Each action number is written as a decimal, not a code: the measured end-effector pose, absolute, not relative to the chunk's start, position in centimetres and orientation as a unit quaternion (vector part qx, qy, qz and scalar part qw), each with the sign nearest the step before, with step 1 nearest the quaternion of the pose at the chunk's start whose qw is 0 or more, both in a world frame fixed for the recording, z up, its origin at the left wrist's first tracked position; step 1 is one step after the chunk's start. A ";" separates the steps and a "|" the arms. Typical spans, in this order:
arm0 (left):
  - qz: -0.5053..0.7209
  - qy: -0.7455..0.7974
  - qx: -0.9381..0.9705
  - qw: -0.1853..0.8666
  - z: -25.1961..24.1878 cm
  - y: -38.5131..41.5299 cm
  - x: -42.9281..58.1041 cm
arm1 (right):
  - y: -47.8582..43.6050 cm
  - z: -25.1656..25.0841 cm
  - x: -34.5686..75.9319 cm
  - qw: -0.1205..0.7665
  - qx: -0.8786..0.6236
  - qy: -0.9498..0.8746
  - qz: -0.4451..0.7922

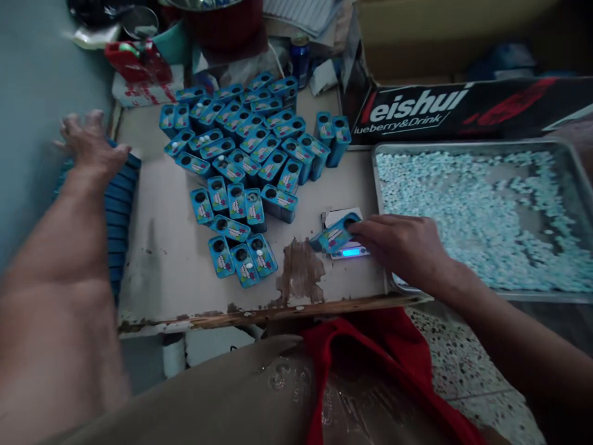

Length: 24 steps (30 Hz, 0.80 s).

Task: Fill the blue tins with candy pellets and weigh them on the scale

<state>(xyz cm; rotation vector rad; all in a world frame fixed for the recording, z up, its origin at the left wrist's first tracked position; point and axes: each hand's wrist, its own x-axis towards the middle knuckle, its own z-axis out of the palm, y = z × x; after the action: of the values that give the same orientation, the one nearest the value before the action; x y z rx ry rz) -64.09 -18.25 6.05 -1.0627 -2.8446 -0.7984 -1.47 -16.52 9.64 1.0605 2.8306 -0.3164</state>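
Note:
My right hand [404, 249] grips a small blue tin [337, 233] that rests tilted on a little scale [345, 238] with a lit blue display. My left hand [89, 143] reaches out to the far left, fingers curled down over a stack of blue tins [121, 210] at the table's left edge; whether it grips one is unclear. Many more blue tins [250, 154] with round holes on top lie and stand clustered on the worn white table [167, 259]. A metal tray [563, 161] of pale blue tablets [467, 210] sits to the right.
A black cardboard box [463, 108] with white lettering stands behind the tray. Clutter at the back includes a red container [136, 62], a can [300, 57] and paper. Red cloth [370, 358] covers my lap below the table edge, over speckled floor.

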 end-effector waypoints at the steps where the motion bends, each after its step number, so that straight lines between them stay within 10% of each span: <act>1: -0.236 -0.913 -0.332 -0.002 6.8 -18.7 -63.0 | -16.3 9.1 -0.2 0.032 0.372 0.922 -0.101; 13: -0.268 -0.816 -0.504 0.090 10.9 -27.5 -52.4 | -14.2 5.3 6.2 -0.190 0.436 0.869 -0.138; 18: -0.224 -0.668 -0.667 0.239 9.6 -34.8 -36.4 | -11.4 -0.4 15.5 -0.065 0.453 0.875 -0.159; 24: -0.040 -0.527 -0.793 0.303 8.2 -37.0 -21.8 | -10.2 -8.3 18.8 -0.141 0.263 0.941 -0.157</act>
<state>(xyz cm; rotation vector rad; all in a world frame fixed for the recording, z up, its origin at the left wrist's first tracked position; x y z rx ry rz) -21.79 -37.03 8.19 -2.1029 -1.3971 -0.1048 18.84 -10.22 -8.28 0.9095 3.2559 -0.5437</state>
